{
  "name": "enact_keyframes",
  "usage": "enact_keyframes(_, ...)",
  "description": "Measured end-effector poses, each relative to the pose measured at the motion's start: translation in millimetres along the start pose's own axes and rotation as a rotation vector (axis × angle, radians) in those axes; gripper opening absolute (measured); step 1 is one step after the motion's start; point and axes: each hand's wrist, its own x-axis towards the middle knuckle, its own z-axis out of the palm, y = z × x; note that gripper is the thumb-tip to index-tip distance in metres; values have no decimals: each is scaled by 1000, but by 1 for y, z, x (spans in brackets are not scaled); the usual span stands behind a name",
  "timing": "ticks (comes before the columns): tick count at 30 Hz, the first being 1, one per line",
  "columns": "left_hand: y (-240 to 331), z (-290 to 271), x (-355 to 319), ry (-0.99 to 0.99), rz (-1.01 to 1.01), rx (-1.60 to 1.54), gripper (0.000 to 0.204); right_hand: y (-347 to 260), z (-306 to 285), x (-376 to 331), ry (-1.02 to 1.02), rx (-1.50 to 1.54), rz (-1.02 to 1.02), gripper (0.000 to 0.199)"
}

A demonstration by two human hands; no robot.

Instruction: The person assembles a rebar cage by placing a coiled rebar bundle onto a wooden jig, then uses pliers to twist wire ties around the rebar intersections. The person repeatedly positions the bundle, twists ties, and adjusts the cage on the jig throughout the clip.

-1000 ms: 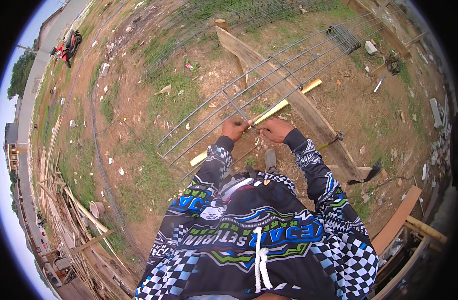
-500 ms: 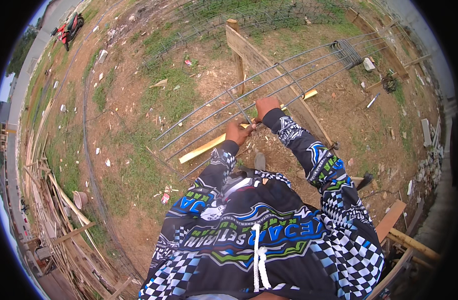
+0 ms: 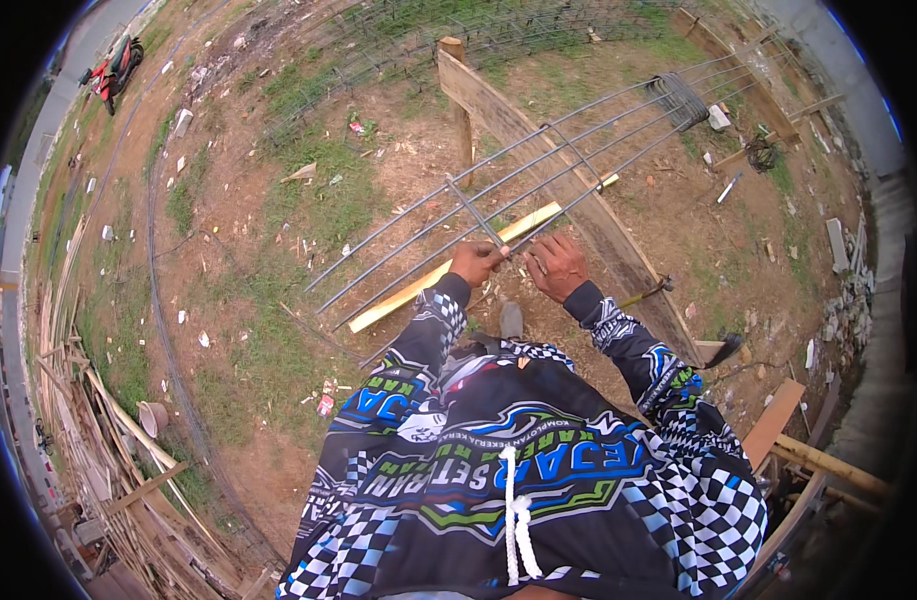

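Several long steel reinforcing bars (image 3: 403, 218) run from lower left to upper right in front of me, resting across a wooden board. A bent steel stirrup (image 3: 475, 212) crosses them. My left hand (image 3: 473, 262) is closed at the stirrup's near corner, where it meets the nearest bar. Just to its right, my right hand (image 3: 556, 267) has its fingers curled beside that bar; whatever they pinch is too small to make out. A pale yellow wooden strip (image 3: 403, 298) lies beneath the bars, passing behind my left hand.
The upright board (image 3: 508, 115) is fixed to a wooden post (image 3: 462, 140). A bundle of stirrups (image 3: 678, 100) sits farther along the bars. Bamboo and timber (image 3: 108, 460) lie piled at left near a bucket (image 3: 152, 418). A red motorbike (image 3: 111, 75) stands far left.
My right hand has come back from over the bars toward me and to the right, its fingers now curled beside the nearest bar. My left hand stays at the stirrup corner.
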Motion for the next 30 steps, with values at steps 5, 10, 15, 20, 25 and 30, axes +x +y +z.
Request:
enact_keyframes(5,8,2,2,-60,-68,-64,40,10,33,-12,162,-287,-44,29)
enact_keyframes(10,0,-1,10,-55,-12,-68,40,14,48,-17,-59,-234,64,28)
enact_keyframes(15,4,-5,5,-74,-19,-41,40,-1,40,-25,119,-99,26,27)
enact_keyframes(20,-19,8,24,-123,-3,-71,40,0,48,-23,139,-133,123,27)
enact_keyframes(25,-3,4,14,-106,-43,-159,36,-3,39,-19,149,-194,93,26)
enact_keyframes(30,-6,1,17,-126,-48,-174,36,-10,44,-9,155,-240,86,28)
